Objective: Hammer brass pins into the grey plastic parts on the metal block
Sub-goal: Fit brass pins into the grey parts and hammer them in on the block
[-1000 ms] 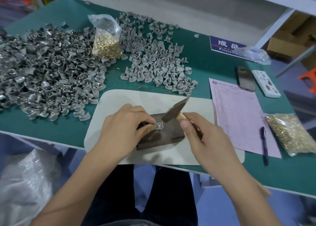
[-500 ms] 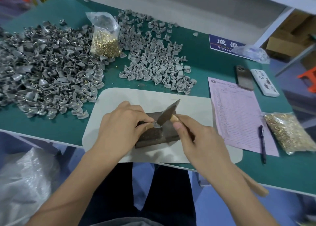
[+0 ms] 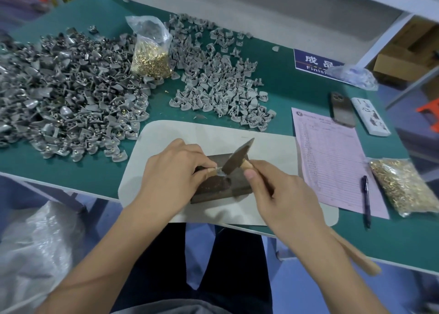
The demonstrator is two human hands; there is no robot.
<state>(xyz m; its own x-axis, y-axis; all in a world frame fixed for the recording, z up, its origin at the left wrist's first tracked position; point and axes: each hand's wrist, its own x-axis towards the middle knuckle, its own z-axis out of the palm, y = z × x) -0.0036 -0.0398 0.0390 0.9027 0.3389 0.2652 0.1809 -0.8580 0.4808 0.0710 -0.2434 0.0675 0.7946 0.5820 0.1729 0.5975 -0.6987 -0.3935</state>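
A: Hands? Left hand [image 3: 174,174] pinches the part [image 3: 219,171] on the block [image 3: 221,185]; right hand [image 3: 282,194] grips the hammer [image 3: 237,158] just above.
B: Handling?
A: Part looks light, stiff, likely skids; pin too small to see. Hold the part's edge.

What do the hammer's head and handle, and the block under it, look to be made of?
Hammer head: dark dull metal, seemingly steel, with a worn grey sheen. Hammer handle: pale bare wood, going by its tan colour. Metal block: dark brownish metal, matte and mottled, possibly rusted.
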